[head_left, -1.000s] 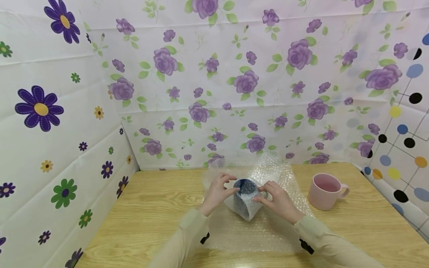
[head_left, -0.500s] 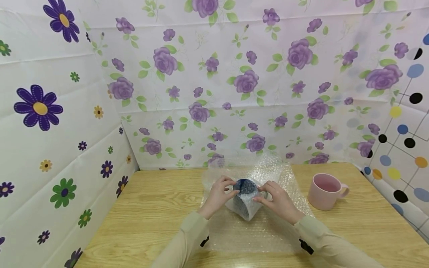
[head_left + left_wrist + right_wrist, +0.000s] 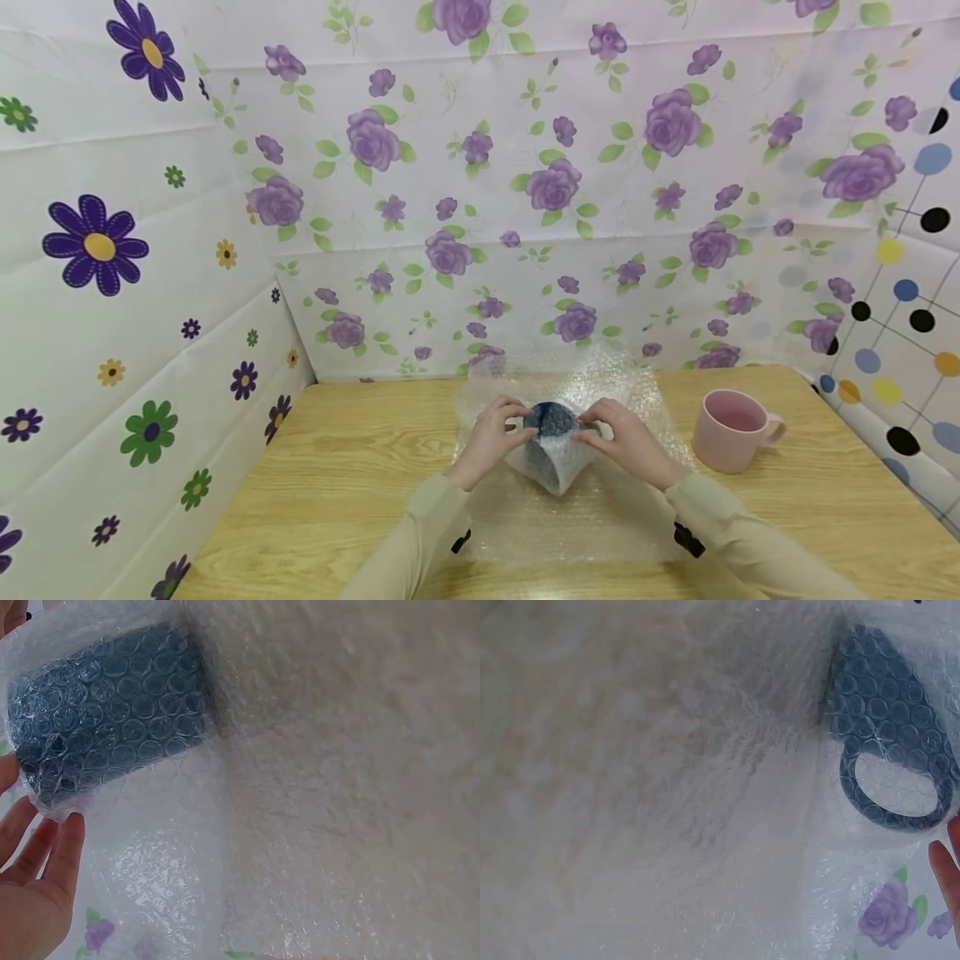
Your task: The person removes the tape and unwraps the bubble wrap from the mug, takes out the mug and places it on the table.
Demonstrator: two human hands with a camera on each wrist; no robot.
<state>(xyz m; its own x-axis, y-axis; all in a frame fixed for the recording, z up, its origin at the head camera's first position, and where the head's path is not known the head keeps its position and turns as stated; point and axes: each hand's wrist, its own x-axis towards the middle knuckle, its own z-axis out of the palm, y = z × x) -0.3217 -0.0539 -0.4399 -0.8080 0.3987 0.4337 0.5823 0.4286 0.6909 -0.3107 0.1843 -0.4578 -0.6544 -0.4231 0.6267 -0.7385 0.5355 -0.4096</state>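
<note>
A dark blue mug (image 3: pixel 553 421) stands upright on a large sheet of bubble wrap (image 3: pixel 555 525), with part of the sheet folded up around it. Through the bubbles the mug's side (image 3: pixel 112 697) shows in the left wrist view, and its ring-shaped handle (image 3: pixel 849 776) in the right wrist view. My left hand (image 3: pixel 486 440) pinches the bubble wrap at the left of the mug's rim with thumb and fingers. On the opposite side my right hand (image 3: pixel 626 437) pinches the wrap at the rim. The wrap comes to a folded point in front of the mug.
A pink mug (image 3: pixel 731 433) stands to the right of the wrap, its handle facing right. The wooden table (image 3: pixel 337 483) meets a flower-printed cloth (image 3: pixel 450 308) at the back, with more patterned cloth at both sides. The wrap's far end rises against the back cloth.
The left fingers have drawn slightly closer to the rim. The right thumb has shifted a little up and inward. The mug and the wrap stay in place.
</note>
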